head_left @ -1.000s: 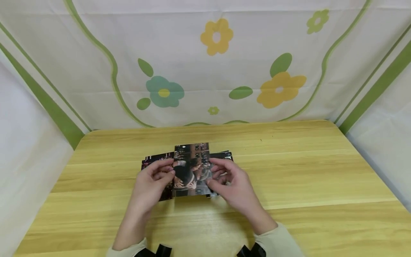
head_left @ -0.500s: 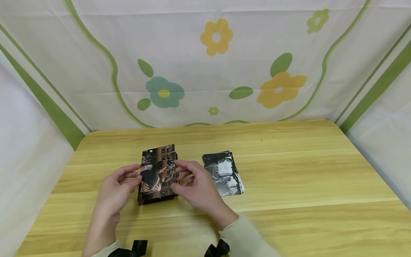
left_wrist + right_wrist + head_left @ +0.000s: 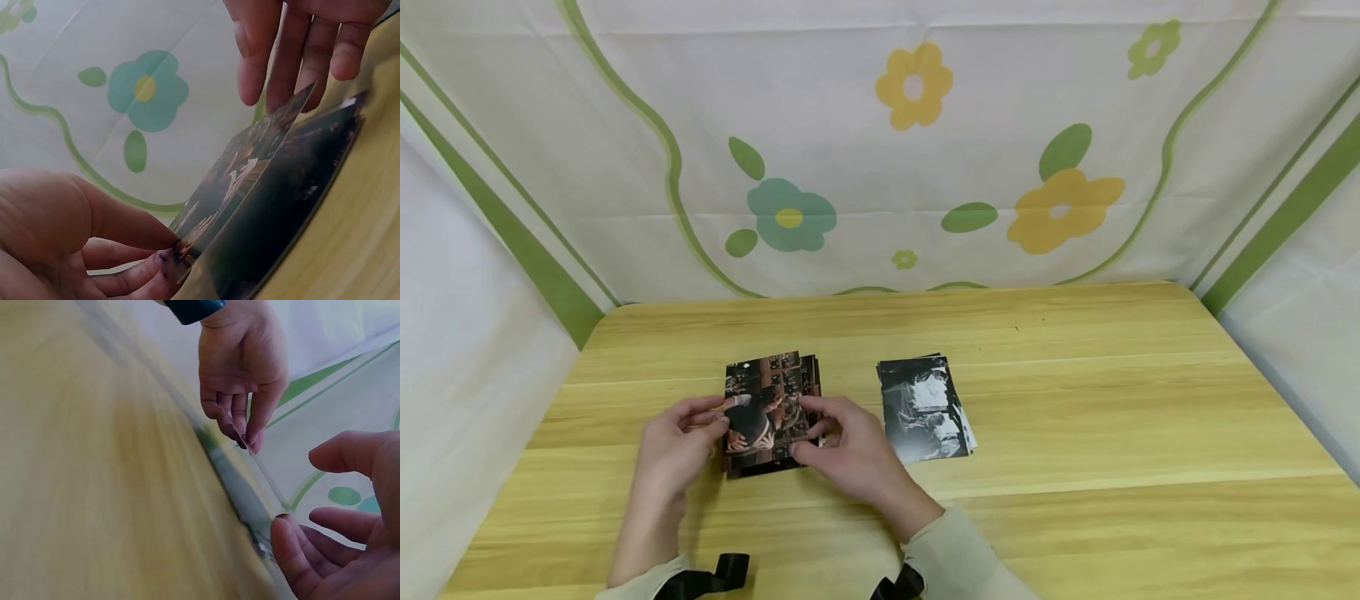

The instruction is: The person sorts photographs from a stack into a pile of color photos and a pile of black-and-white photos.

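Observation:
My left hand (image 3: 672,446) pinches the left edge of a colour photo (image 3: 760,417), thumb on its face and fingers beneath. The photo shows figures against a dark scene. It lies over a stack of dark photos (image 3: 812,379), and in the left wrist view [a gap] separates its raised far edge from the stack. My right hand (image 3: 853,454) is at the photo's right edge. In the right wrist view its thumb (image 3: 337,453) stands apart from the photo, while a fingertip is right at the edge. Part of the lower stack is hidden under the top photo.
A second stack of black-and-white photos (image 3: 923,408) lies to the right, its lower sheets fanned slightly. Both stacks are on a wood-grain table (image 3: 1112,417). A white cloth with printed flowers (image 3: 850,150) hangs behind the table and along both sides.
Both hands have carried the colour photo from the middle leftward onto the left stack, then lowered it slightly. The right stack has come into full view. The right thumb and fingers have loosened.

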{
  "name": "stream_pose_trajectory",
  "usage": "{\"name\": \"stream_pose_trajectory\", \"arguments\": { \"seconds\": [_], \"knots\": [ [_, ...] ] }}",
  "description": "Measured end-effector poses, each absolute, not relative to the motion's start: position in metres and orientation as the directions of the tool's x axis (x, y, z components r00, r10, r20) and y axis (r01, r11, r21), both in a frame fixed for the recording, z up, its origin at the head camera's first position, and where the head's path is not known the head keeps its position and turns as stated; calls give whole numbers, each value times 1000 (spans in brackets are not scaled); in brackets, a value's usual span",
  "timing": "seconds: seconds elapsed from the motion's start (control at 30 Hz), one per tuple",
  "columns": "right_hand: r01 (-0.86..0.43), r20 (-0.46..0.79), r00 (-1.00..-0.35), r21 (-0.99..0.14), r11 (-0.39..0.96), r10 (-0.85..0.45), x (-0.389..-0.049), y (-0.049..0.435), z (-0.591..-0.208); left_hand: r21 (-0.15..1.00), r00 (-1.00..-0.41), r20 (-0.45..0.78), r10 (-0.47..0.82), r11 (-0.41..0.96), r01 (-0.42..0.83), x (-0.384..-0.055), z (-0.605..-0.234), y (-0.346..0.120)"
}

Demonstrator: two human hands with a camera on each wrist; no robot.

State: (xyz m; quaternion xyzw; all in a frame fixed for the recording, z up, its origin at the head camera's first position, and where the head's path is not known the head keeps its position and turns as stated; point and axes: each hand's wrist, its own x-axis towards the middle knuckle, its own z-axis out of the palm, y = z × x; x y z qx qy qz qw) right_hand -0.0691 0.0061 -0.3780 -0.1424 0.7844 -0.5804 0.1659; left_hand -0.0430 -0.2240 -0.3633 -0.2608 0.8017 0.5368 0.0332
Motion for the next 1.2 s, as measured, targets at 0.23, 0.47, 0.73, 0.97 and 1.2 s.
{"name": "stream_pose_trajectory", "arguments": {
  "seconds": [0.23,0.47,0.73,0.97,1.2],
  "knots": [
    [-37,-109,-902,-945,326,-419,-70,6,-383,820,-858,-285,-426,355,-449,-47,-374,-221],
    [-40,-110,-901,-942,333,-419,-69,4,-384,786,-854,-253,-454,419,-455,-48,-376,-219],
    [-63,-74,-905,-950,305,-419,-71,4,-382,821,-823,-253,-508,337,-460,-45,-368,-216],
    [-125,-5,-915,-947,297,-403,-76,22,-368,934,-864,-197,-463,180,-310,-48,-353,-192],
    [-177,31,-939,-899,401,-343,-87,75,-347,965,-919,-203,-337,92,-247,-50,-342,-158]
  ]
}}
